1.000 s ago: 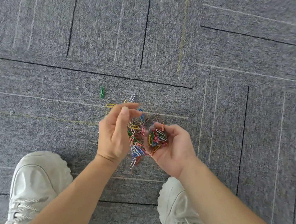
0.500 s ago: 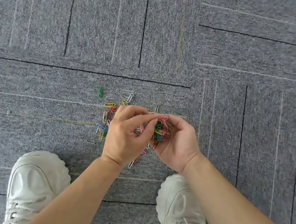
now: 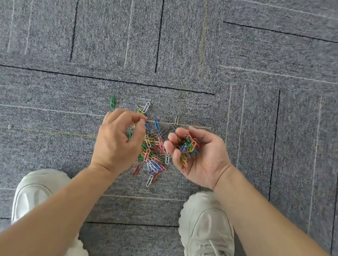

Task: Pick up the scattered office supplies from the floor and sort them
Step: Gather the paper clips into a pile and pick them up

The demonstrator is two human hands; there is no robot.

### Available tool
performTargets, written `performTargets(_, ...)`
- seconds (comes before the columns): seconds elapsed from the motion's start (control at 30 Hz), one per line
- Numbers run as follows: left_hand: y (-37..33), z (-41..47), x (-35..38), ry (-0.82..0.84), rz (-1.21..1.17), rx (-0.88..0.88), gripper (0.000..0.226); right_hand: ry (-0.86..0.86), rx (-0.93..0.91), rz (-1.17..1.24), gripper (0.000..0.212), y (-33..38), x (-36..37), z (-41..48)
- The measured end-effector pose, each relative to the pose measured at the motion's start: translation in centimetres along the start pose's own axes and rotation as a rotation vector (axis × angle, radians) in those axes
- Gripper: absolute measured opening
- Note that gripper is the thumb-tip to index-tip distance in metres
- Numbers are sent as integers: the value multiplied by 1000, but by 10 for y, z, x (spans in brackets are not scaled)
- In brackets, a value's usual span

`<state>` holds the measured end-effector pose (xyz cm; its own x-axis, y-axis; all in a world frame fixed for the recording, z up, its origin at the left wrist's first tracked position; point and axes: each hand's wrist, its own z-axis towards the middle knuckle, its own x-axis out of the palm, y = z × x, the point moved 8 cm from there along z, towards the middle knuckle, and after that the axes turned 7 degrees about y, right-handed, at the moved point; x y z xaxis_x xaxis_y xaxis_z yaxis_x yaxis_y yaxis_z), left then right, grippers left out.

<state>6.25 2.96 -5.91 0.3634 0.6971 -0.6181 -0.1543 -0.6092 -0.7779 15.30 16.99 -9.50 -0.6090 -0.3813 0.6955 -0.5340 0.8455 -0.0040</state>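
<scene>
Grey carpet-tile floor [image 3: 280,56] fills the view, with two pale trainers planted at the bottom: left shoe [image 3: 34,194], right shoe [image 3: 208,229]. Both forearms reach out over them.

The right hand [image 3: 204,164] is turned palm-up, its grip cupped and curled round a handful of clips [image 3: 189,147], all colours tangled together. The left hand [image 3: 116,142] is knuckles-up, fingers bent in towards the thumb. Something green glints in the gap, but whether that grip has a clip pinched or holds nothing I cannot tell (the hand is blurred).

Now the part that matters. The loose pile [image 3: 153,158] lies on the floor between the two hands, just right of the left hand and partly hidden by it — I'd judge the left hand the nearer one. The clips point every way, so there is no single axis to line up on.

Stragglers next: a green clip [image 3: 112,101] beyond the left knuckles, long axis pointing away from the feet — a white clip [image 3: 146,107], tilted, further right.

No brand, label or writing is readable anywhere.
</scene>
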Motion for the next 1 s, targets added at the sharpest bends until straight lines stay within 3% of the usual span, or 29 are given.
performTargets(0.23,1,0,-22,239,108,52,16,103,-103,110,29,-3,24,11)
performTargets(0.4,11,-8,-17,246,70,18,30,53,-196,154,29,0,18,13)
performTargets(0.5,17,-15,-9,191,22,-75,25,29,-237,244,35,2,15,12)
performTargets(0.6,13,-19,0,182,30,-58,23,0,-244,267,36,4,12,11)
performTargets(0.8,14,-21,18,217,269,-53,53,-214,-273,66,28,13,-16,7)
performTargets(0.9,31,-29,38,326,455,-181,73,-201,-276,-21,20,20,-19,4)
performTargets(1.0,33,-35,48,372,581,-152,84,-169,-225,-13,25,17,-17,3)
